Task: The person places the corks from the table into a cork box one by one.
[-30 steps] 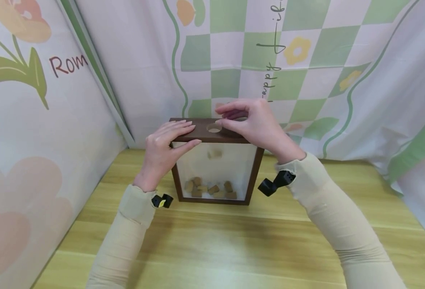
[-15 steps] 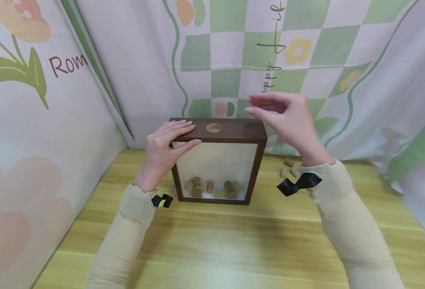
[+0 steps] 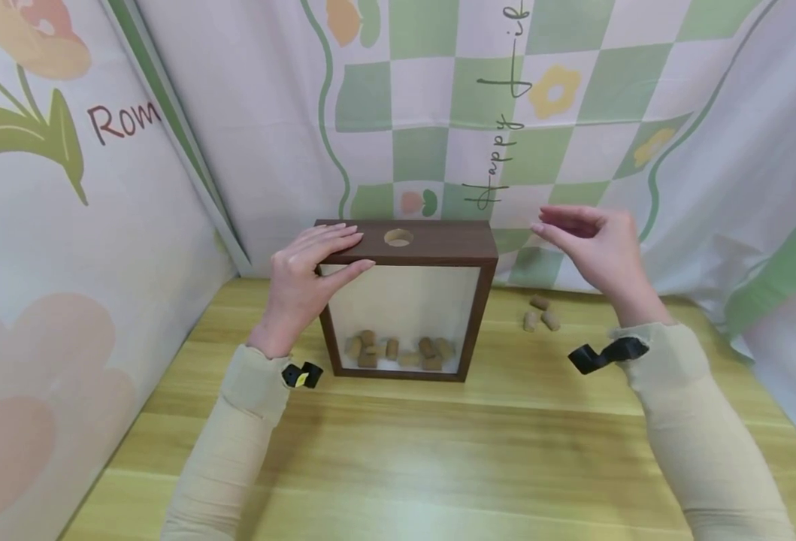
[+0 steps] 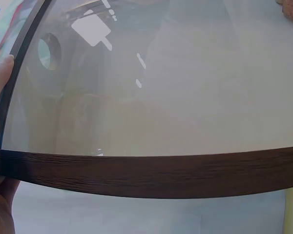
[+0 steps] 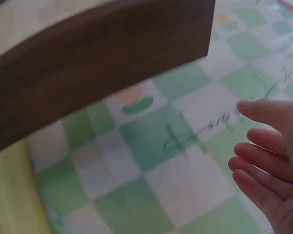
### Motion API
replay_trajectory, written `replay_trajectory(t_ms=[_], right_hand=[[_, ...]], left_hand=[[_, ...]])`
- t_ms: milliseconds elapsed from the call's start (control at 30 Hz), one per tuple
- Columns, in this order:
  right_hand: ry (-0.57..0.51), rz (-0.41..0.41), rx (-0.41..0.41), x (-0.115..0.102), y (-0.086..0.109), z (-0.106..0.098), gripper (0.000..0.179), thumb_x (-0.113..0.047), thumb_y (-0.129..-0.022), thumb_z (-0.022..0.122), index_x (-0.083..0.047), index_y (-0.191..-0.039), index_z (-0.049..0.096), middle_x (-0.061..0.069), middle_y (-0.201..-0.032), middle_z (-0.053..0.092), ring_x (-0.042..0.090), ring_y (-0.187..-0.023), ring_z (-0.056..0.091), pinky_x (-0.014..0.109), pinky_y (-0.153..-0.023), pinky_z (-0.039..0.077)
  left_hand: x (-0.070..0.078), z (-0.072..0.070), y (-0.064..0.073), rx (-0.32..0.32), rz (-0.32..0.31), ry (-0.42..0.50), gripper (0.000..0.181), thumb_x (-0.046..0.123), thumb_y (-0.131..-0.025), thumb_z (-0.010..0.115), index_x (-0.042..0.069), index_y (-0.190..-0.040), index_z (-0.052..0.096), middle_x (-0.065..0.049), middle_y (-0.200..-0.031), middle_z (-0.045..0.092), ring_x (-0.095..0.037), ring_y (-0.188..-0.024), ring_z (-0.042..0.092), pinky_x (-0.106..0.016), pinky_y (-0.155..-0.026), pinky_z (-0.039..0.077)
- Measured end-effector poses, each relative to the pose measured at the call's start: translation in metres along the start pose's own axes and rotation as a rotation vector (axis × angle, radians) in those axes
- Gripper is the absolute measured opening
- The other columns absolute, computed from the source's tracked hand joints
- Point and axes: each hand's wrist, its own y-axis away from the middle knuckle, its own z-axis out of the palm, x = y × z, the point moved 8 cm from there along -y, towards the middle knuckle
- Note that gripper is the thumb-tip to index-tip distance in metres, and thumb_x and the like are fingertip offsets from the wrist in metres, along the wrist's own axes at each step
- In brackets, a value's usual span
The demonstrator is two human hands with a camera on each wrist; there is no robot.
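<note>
A dark brown wooden shadow box stands upright on the table, with a clear front and a round hole in its top. Several corks lie along the bottom inside it. My left hand holds the box at its top left corner, fingers across the top and thumb along the front edge. In the left wrist view the box's dark frame runs past this hand. My right hand hovers to the right of the box, fingers loosely bent and apart from the thumb. Nothing is in it in the right wrist view.
Three loose corks lie on the wooden table right of the box, below my right hand. Behind the box hangs a green and white checked curtain. A printed white wall closes off the left side.
A cork falling inside the box has landed among the others. My right hand has moved from the hole out to the right, uncovering the loose corks. The left hand stays on the box.
</note>
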Motion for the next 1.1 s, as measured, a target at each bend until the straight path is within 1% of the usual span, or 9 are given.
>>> replay_trajectory(t_ms=[233,333,433,567,667,700,900,1000,1100], right_hand=[[0.151,0.128,-0.037,0.067,0.005,-0.005,0.059,-0.055,-0.089,0.074,-0.011,-0.128,0.072,0.003,-0.122,0.072,-0.001,-0.097,0.063,0.01,-0.078,0.049],[0.162,0.15,-0.051,0.094,0.007,-0.005,0.06,-0.054,-0.091,0.073,-0.009,-0.129,0.071,0.009,-0.125,0.07,0.0,-0.1,0.062,0.009,-0.077,0.048],[0.164,0.181,-0.074,0.121,0.011,-0.003,0.063,-0.055,-0.092,0.071,-0.007,-0.131,0.069,0.013,-0.128,0.068,0.009,-0.107,0.063,0.01,-0.079,0.049],[0.178,0.222,-0.102,0.154,0.019,0.001,0.063,-0.051,-0.095,0.069,-0.001,-0.133,0.066,0.019,-0.13,0.065,0.032,-0.12,0.059,0.035,-0.096,0.053],[0.198,0.235,-0.112,0.176,0.026,0.004,0.06,-0.046,-0.097,0.07,0.002,-0.132,0.066,0.023,-0.128,0.064,0.041,-0.125,0.055,0.056,-0.105,0.045],[0.196,0.251,-0.121,0.184,0.03,0.006,0.061,-0.046,-0.096,0.07,0.002,-0.132,0.065,0.023,-0.129,0.064,0.041,-0.126,0.054,0.057,-0.107,0.042],[0.167,0.322,-0.177,0.215,0.048,0.017,0.068,-0.049,-0.094,0.073,0.004,-0.135,0.062,0.025,-0.135,0.061,0.041,-0.13,0.05,0.057,-0.109,0.039],[0.197,0.308,-0.177,0.219,0.052,0.021,0.066,-0.048,-0.093,0.075,0.004,-0.132,0.064,0.025,-0.13,0.064,0.041,-0.123,0.056,0.056,-0.106,0.043],[0.222,0.294,-0.163,0.222,0.053,0.023,0.062,-0.044,-0.091,0.078,0.003,-0.129,0.067,0.024,-0.124,0.067,0.03,-0.109,0.065,0.036,-0.098,0.051]], left_hand=[[0.0,0.0,-0.001,-0.005,0.002,0.009,0.04,0.023,-0.08,0.09,0.004,-0.114,0.078,-0.01,-0.116,0.074,-0.025,-0.113,0.068,-0.036,-0.107,0.047],[0.001,0.0,-0.002,-0.006,0.004,0.018,0.04,0.023,-0.08,0.09,0.004,-0.114,0.078,-0.01,-0.116,0.073,-0.025,-0.113,0.068,-0.037,-0.107,0.047],[0.001,0.0,-0.002,-0.004,0.002,0.021,0.04,0.023,-0.08,0.09,0.004,-0.113,0.079,-0.01,-0.116,0.074,-0.025,-0.113,0.068,-0.036,-0.108,0.047],[0.001,0.0,-0.002,0.0,-0.003,0.017,0.041,0.022,-0.079,0.091,0.004,-0.113,0.079,-0.011,-0.116,0.074,-0.026,-0.112,0.069,-0.036,-0.108,0.047],[0.001,0.0,-0.001,-0.005,-0.003,0.013,0.04,0.022,-0.079,0.09,0.004,-0.114,0.079,-0.011,-0.116,0.074,-0.026,-0.112,0.068,-0.036,-0.108,0.046],[0.001,0.0,-0.001,-0.006,-0.002,0.011,0.04,0.023,-0.08,0.09,0.004,-0.113,0.079,-0.011,-0.116,0.074,-0.026,-0.112,0.068,-0.036,-0.108,0.046],[0.002,0.0,-0.002,-0.017,-0.005,0.002,0.04,0.023,-0.081,0.089,0.004,-0.114,0.078,-0.011,-0.116,0.074,-0.025,-0.113,0.068,-0.035,-0.108,0.046],[0.003,-0.001,-0.002,-0.017,-0.007,0.001,0.04,0.023,-0.081,0.089,0.004,-0.114,0.078,-0.011,-0.116,0.074,-0.025,-0.113,0.068,-0.035,-0.108,0.046],[0.003,-0.001,-0.002,-0.015,-0.01,0.003,0.04,0.023,-0.081,0.089,0.003,-0.113,0.078,-0.011,-0.116,0.074,-0.025,-0.112,0.068,-0.036,-0.108,0.047]])
